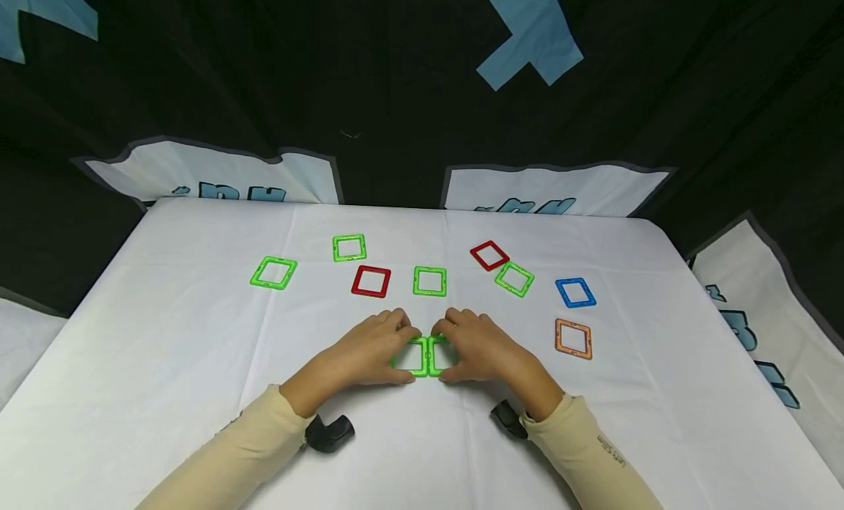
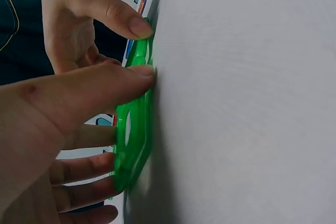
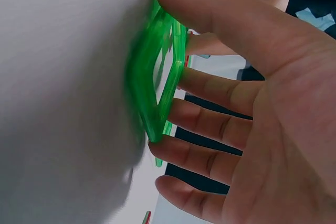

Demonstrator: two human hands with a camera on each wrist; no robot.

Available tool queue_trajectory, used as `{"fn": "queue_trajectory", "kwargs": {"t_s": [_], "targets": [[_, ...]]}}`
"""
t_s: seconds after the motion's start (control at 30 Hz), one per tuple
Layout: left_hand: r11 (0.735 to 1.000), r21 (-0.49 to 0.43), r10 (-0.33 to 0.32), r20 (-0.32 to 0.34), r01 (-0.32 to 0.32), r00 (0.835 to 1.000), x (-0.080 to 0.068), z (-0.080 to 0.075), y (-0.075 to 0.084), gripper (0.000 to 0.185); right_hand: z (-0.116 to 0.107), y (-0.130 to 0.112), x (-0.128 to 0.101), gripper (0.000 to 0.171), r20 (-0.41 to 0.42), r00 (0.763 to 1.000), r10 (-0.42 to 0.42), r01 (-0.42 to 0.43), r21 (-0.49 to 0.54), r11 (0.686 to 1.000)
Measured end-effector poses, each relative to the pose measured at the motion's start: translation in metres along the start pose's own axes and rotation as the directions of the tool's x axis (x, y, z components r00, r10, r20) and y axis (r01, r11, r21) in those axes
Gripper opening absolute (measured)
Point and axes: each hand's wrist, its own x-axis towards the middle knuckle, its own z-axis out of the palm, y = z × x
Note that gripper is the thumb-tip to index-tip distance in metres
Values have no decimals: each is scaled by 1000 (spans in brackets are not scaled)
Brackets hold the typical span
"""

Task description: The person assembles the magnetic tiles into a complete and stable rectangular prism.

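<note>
Two green square frame tiles lie side by side on the white tablecloth (image 1: 198, 363), their inner edges touching. My left hand (image 1: 404, 355) pinches the left green tile (image 1: 423, 357) between thumb and fingers. My right hand (image 1: 450, 352) pinches the right green tile (image 1: 433, 357) the same way. In the left wrist view the thumb (image 2: 105, 90) presses the near edge of the left green tile (image 2: 135, 140), with the fingers on the far edge. In the right wrist view the thumb (image 3: 210, 9) and fingers span the right green tile (image 3: 157, 82), which looks motion-blurred.
Loose frame tiles lie beyond my hands: green ones (image 1: 273, 272) (image 1: 349, 248) (image 1: 430, 281) (image 1: 514, 278), red ones (image 1: 371, 281) (image 1: 489, 255), a blue one (image 1: 575, 292) and an orange one (image 1: 574, 339). Black cloth with pale panels surrounds the table.
</note>
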Motion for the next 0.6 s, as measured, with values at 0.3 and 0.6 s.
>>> {"fn": "queue_trajectory", "kwargs": {"t_s": [0.3, 0.6], "targets": [[1000, -21, -15, 10, 15, 1000, -1, 0, 0, 59, -1, -2, -1, 56, 28, 999, 28, -27, -6, 1000], [979, -147, -151, -45, 143, 987, -5, -21, -34, 68, 1, -2, 1, 57, 22, 999, 41, -41, 14, 999]]}}
